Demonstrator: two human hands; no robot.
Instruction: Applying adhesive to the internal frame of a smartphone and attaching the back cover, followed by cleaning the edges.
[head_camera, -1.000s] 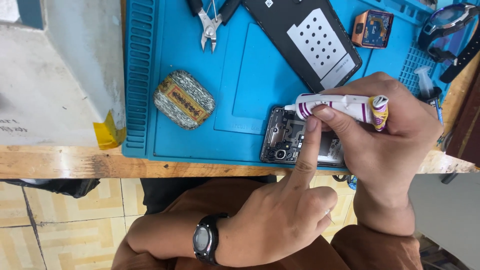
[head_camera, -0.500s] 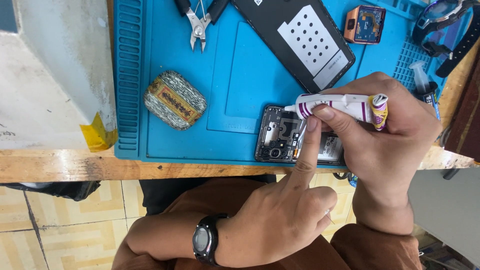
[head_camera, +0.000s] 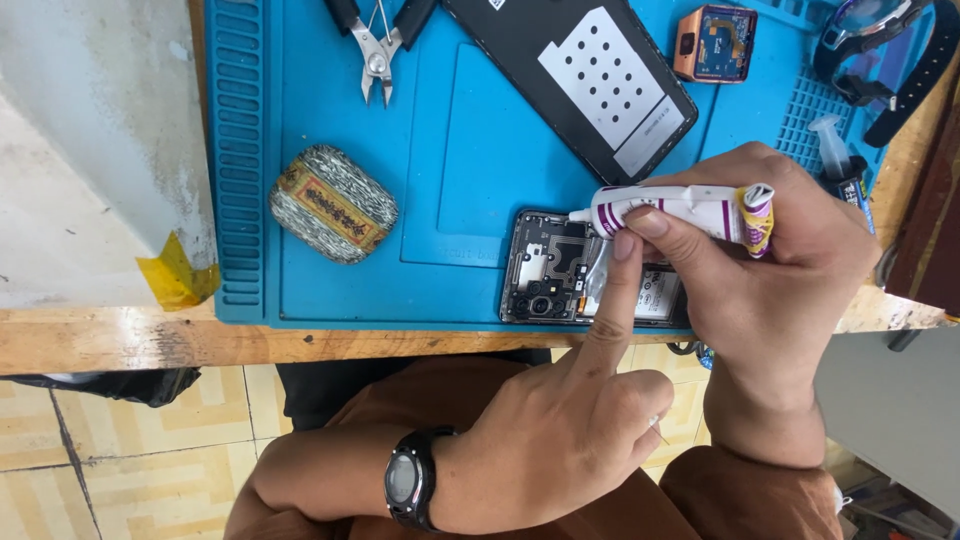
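Observation:
My right hand (head_camera: 790, 250) grips a white and purple glue tube (head_camera: 680, 208), its nozzle pointing left over an opened phone (head_camera: 545, 270) with bare circuit parts. The phone lies at the near edge of a blue work mat (head_camera: 440, 150). My left hand (head_camera: 560, 440), with a black wristwatch on its wrist, has its index finger stretched out. The fingertip presses on the phone's inside just under the tube's nozzle, while the other fingers are curled in. The right part of the phone is hidden under my hands.
On the mat lie a black phone back cover (head_camera: 570, 70), small cutters (head_camera: 377, 45), a woven wrapped pad (head_camera: 333, 203), an orange-framed part (head_camera: 713, 43), a syringe (head_camera: 835, 150) and a strapped watch (head_camera: 880, 40). A grey box (head_camera: 90, 150) with yellow tape stands left. The wooden table edge (head_camera: 200, 340) runs below.
The view has drifted a little, so the mat and its things sit slightly further left. Both hands, the tube and the phone keep the same pose.

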